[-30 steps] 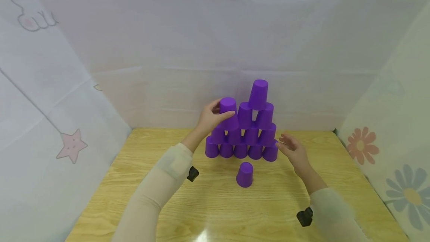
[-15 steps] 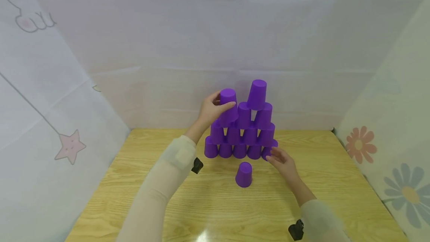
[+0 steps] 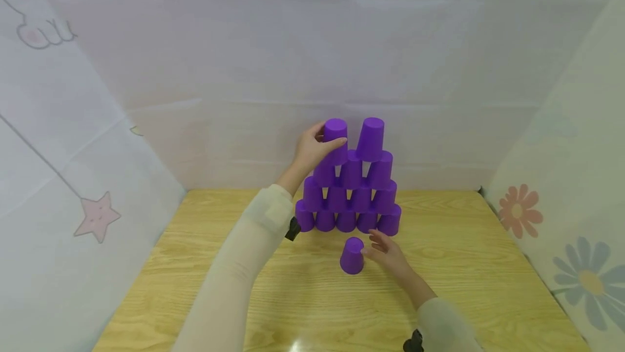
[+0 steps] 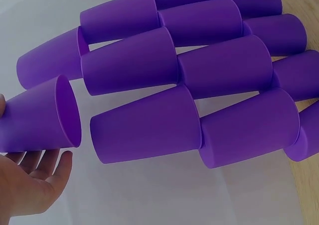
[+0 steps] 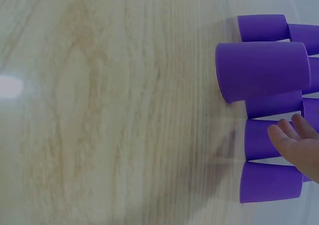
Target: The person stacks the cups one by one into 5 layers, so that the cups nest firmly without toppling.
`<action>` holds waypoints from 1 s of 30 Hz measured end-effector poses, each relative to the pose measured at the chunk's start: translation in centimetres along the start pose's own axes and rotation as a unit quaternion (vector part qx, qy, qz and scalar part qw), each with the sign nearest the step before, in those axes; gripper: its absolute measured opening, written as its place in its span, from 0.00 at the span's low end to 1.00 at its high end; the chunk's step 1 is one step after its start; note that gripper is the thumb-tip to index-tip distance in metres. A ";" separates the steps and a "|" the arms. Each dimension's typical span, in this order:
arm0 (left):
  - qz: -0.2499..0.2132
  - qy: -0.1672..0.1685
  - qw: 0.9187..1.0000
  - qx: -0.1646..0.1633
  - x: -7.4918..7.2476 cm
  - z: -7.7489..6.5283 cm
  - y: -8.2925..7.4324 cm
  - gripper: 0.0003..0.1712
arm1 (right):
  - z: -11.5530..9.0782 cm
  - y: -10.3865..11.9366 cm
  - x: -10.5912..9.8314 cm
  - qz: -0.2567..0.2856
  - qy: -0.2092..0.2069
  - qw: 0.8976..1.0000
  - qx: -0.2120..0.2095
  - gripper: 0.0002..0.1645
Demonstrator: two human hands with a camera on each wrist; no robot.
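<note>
My left hand (image 3: 312,148) grips an upside-down purple cup (image 3: 337,128) between thumb and fingers at the pyramid's upper left. In the left wrist view a small gap separates the held cup's rim (image 4: 70,115) from the cup below it (image 4: 144,125). Level with it, another upside-down cup (image 3: 371,139) sits on the right of the third row. Beneath them rise rows of stacked purple cups (image 3: 346,221). A single cup (image 3: 351,258) stands upside down on the table in front. Beside its right side is my right hand (image 3: 390,257), fingers loosely extended and holding nothing.
The wooden table (image 3: 454,270) carries everything. A pale cloth wall (image 3: 263,70) rises right behind the pyramid, with printed side cloths at left (image 3: 44,140) and right (image 3: 576,189). Small black wrist devices (image 3: 293,229) hang under both sleeves.
My left hand has raised its cup from third-row height to the fourth row's level. My right hand has moved left and nearer, from the pyramid's right side to the single cup.
</note>
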State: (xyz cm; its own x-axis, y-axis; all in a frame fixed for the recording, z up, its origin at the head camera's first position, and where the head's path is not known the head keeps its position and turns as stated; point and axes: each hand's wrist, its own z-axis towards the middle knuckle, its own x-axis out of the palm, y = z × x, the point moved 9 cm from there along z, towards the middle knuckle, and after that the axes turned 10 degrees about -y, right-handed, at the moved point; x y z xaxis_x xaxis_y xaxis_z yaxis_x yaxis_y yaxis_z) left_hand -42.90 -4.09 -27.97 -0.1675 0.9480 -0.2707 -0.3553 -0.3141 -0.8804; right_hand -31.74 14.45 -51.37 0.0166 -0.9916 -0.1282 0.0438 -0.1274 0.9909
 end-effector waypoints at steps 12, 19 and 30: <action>0.014 -0.010 1.000 -0.004 0.7 1.2 0.1 0.33 | 0.0 -1.4 1.7 0.003 -0.013 1.000 0.001 0.38; 0.012 -0.017 1.000 -0.010 0.9 1.7 0.4 0.32 | 0.0 -1.2 2.4 0.012 -0.017 0.999 -0.026 0.35; 0.016 -0.016 1.000 0.001 1.4 1.8 0.4 0.30 | -0.1 -1.1 2.6 0.001 -0.031 0.999 -0.044 0.32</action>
State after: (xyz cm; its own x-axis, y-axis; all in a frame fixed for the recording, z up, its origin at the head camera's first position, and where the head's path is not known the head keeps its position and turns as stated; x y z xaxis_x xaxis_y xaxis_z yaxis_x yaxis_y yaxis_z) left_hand -44.95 -2.93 -27.98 -0.2086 0.9353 -0.2858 -0.3507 -0.3443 -0.8709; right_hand -31.66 12.01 -52.83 -0.0444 -0.9918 -0.1202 0.1315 -0.1250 0.9834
